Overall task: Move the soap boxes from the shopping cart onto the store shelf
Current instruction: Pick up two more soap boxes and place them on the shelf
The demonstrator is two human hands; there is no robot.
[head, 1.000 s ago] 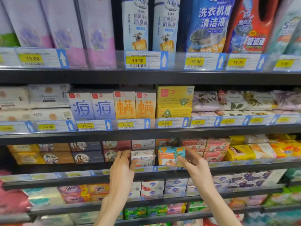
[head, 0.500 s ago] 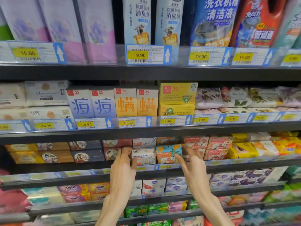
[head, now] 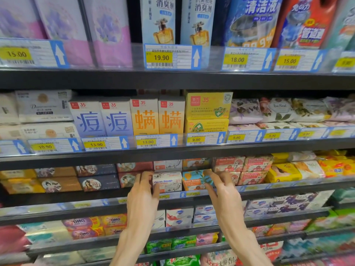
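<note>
Two Goat Soap boxes stand side by side on the third shelf: a white one and an orange and teal one. My left hand is against the left side of the white box, its fingers pointing up and its thumb touching the box's front corner. My right hand lies against the right side of the orange and teal box, fingertips at its top right corner. Neither box is lifted. The shopping cart is out of view.
More Goat Soap boxes are stacked to the right and behind. Dark portrait boxes stand to the left. The shelf above carries tall boxes behind price tags. Lower shelves hold more soap packs.
The orange and teal box went from my right hand's grip onto the shelf beside the white box. Both hands closed in on the pair from either side. The view moved nearer.
</note>
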